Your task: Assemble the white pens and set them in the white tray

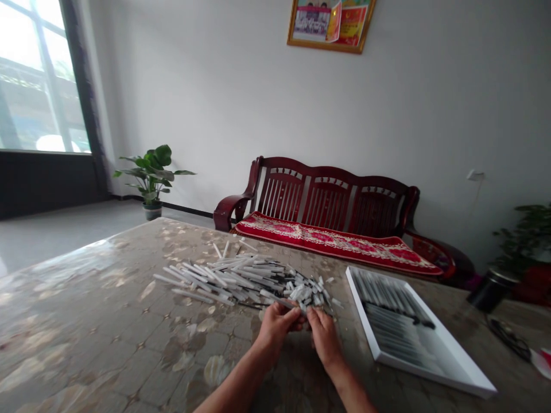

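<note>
My left hand (278, 326) is closed around a slim whitish pen (275, 298), whose far end points up and left over the pile. Close beside it, my right hand (323, 334) pinches at the near end of the same pen; whatever small piece sits between those fingertips is hidden. Just beyond both hands lies a heap of loose white pen barrels (224, 278) with some dark thin parts among them. Small clear-white pieces, cap-like in shape, form a pile (307, 287) at the heap's right end.
To the right stands a shallow white box (447, 358) holding rows of pens with dark ends. A patterned cloth covers the table (129, 332). Behind it are a red wooden bench (327, 198) and a potted plant (152, 172). A black canister (493, 289) and a dark cable (510, 338) are at far right.
</note>
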A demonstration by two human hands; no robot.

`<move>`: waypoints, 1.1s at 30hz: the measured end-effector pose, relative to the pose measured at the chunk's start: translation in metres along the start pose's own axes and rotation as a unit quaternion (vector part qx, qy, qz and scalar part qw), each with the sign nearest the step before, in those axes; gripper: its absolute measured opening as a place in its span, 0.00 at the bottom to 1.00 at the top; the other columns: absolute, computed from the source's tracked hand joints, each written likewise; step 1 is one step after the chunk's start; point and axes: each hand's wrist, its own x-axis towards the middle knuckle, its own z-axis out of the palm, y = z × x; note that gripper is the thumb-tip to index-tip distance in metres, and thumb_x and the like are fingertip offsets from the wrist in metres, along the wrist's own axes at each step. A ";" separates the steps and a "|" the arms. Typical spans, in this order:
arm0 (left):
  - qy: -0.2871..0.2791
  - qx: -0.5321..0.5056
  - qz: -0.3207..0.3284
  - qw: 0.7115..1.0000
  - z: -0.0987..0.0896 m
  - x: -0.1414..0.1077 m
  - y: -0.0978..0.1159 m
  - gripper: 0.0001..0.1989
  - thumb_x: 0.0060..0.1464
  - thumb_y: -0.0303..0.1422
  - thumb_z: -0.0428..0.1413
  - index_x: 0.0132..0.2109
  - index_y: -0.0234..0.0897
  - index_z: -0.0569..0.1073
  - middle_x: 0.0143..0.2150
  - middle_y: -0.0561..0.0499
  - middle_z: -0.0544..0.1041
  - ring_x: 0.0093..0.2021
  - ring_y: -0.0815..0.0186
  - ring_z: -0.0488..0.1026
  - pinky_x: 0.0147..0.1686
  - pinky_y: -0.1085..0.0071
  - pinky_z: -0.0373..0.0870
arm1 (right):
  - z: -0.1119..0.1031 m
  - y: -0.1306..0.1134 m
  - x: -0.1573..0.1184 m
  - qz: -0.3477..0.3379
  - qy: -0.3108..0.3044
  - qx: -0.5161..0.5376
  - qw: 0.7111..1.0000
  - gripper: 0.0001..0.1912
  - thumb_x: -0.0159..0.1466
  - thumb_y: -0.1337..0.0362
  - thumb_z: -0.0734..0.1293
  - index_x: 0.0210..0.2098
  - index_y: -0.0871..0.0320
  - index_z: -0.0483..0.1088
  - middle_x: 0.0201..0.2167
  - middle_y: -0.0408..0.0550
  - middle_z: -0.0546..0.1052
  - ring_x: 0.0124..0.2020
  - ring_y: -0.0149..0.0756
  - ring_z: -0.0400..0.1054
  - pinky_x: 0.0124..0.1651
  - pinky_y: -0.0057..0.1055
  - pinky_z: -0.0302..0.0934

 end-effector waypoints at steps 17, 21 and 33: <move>-0.162 0.259 0.029 0.952 0.001 -0.020 0.010 0.21 0.53 0.54 0.53 0.32 0.40 0.66 0.19 0.58 0.68 0.16 0.69 0.63 0.17 0.73 0.59 | -0.041 -0.043 -0.003 -0.339 0.000 -0.321 0.884 0.28 0.61 0.79 0.60 0.53 0.45 0.74 0.61 0.46 0.69 0.63 0.40 0.59 0.63 0.41 0.59; -0.196 0.252 -0.014 0.948 0.004 -0.022 0.013 0.23 0.53 0.56 0.52 0.31 0.39 0.68 0.15 0.60 0.62 0.13 0.72 0.55 0.14 0.74 0.51 | -0.051 -0.055 -0.002 -0.305 -0.046 -0.371 0.876 0.18 0.61 0.76 0.65 0.43 0.49 0.78 0.49 0.46 0.78 0.59 0.40 0.63 0.59 0.38 0.61; 0.021 0.085 0.060 0.994 -0.011 -0.006 0.016 0.30 0.46 0.62 0.54 0.32 0.35 0.73 0.17 0.59 0.64 0.16 0.73 0.58 0.16 0.77 0.50 | -0.171 -0.008 0.012 0.009 -0.006 -0.386 0.922 0.09 0.60 0.67 0.64 0.35 0.55 0.77 0.38 0.49 0.81 0.41 0.39 0.73 0.43 0.29 0.60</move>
